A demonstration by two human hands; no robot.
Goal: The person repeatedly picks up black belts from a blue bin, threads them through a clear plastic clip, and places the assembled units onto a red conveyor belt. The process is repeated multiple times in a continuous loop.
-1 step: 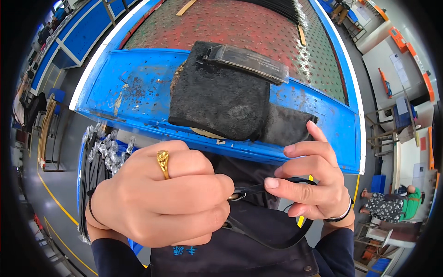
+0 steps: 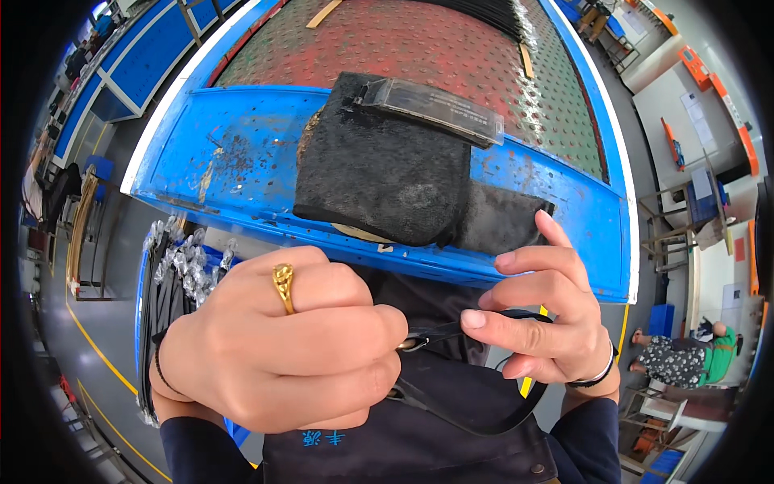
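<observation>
- My left hand (image 2: 282, 347) is curled into a closed grip, fingers folded tight over one end of a thin black strap (image 2: 484, 423); a small metal fitting (image 2: 413, 344) shows right at my knuckles where the strap leaves the fist.
- My right hand (image 2: 540, 319) is pressed together at thumb and forefinger, pinching the strap just beside that fitting, with the other fingers fanned upward and loose.
- The strap sits between the two grips, close to my chest, and the rest of it hangs below my right grip in a slack loop against my dark apron (image 2: 419, 452).
- What could go wrong, as I judge it: the pinch is only fingertip-deep, so the strap's end might slip away from the fitting if I tug unevenly. The hanging loop could also twist or snag on the apron, since nothing holds it.
- The strap looks narrow, flat, smooth and flexible, plain black all along; the fitting is small and shiny, and my fist hides most of it.
- Just beyond my grips lies the blue counter (image 2: 234, 161) edge, scuffed and scratched, with a black fuzzy pad (image 2: 379, 169) draped over it and a dark flat bar (image 2: 427, 105) resting on top of the pad.
- Below and to the left of my left grip, a bundle of black straps with shiny ends (image 2: 173, 266) hangs in a blue bin.
</observation>
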